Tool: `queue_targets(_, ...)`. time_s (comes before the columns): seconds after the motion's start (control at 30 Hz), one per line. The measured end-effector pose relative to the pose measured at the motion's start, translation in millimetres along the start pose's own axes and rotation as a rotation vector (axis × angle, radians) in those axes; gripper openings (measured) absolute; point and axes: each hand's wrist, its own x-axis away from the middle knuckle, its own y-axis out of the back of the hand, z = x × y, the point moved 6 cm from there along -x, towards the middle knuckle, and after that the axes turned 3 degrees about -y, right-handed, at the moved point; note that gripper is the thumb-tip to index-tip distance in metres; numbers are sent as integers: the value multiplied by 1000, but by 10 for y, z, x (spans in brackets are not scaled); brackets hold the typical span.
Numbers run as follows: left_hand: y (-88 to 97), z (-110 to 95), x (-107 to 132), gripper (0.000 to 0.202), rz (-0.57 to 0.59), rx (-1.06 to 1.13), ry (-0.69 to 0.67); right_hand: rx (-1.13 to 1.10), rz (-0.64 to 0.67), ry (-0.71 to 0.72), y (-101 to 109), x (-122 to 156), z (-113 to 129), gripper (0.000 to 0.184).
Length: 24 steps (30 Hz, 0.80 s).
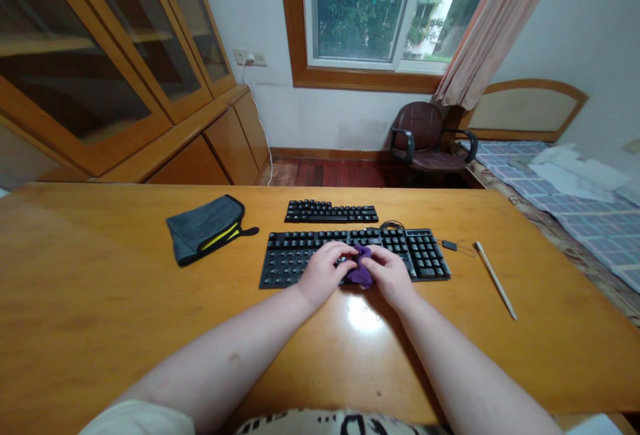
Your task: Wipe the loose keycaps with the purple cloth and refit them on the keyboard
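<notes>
Left of the keyboard the desk lies open; keycaps crowd its far side.

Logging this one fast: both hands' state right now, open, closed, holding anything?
Left hand: closed, pinching the purple cloth over the keyboard.
Right hand: closed, holding the same cloth.
</notes>
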Motion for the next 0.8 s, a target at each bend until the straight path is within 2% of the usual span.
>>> queue_targets(0.13,-47,-75,22,20,89,-115,-95,64,-18,-54,-4,23,-3,18)
queue_targets(0.23,-47,-70,21,20,86,-112,-94,118,-61,-28,13,26,-2,18)
queue_targets(0.37,-50,-17,18,25,54,-20,-39,-46,-109,-132,39,15,-78,22)
queue_targets(0.63,-55,146,-10,19,-80,251,198,-267,-125,-207,48,-10,-197,21)
queue_targets(0.8,-101,231,-24,24,-90,486,359,-352,-94,-221,15,-13,-235,19)
